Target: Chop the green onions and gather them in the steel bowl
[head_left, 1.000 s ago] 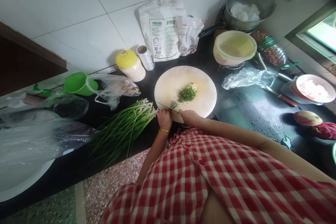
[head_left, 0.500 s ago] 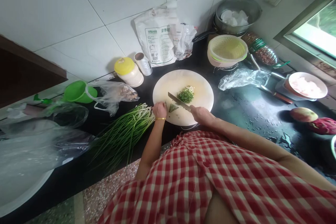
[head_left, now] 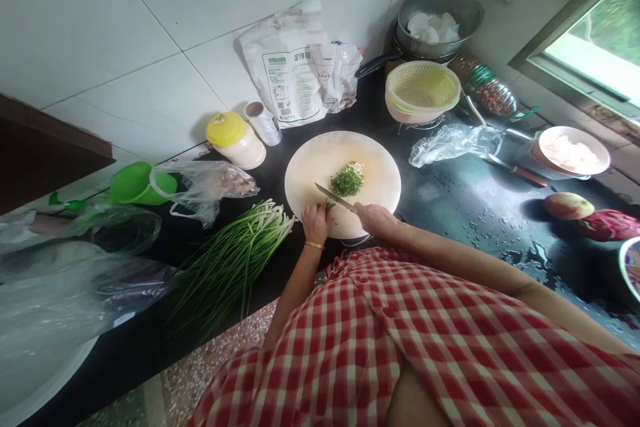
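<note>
My right hand (head_left: 377, 220) is closed round the handle of a kitchen knife (head_left: 336, 197), its blade pointing up and left over the round white cutting board (head_left: 305, 160). On the board's near left part, my left hand (head_left: 316, 221) has its fingers curled against a few short green stalks (head_left: 330, 203) beside the blade. Just beyond the knife lies a heap of finely chopped greens (head_left: 347, 180) with some white bits. A large bunch of long green chives or thin scallions (head_left: 240, 250) rests on the counter left of the board, white ends toward it.
Left are a plastic bag (head_left: 200, 187), a green container (head_left: 135, 183) and a yellow-lidded jar (head_left: 235, 140). Behind stands a white printed bag (head_left: 295, 80). Right are a colander (head_left: 423, 90), crumpled plastic (head_left: 450, 143), another knife (head_left: 520, 170), a bowl (head_left: 575, 150) and a dragon fruit (head_left: 610, 223).
My left hand has moved right, away from the bunch's white ends and onto the short stalks by the blade. The knife stays in my right hand. The view has shifted slightly.
</note>
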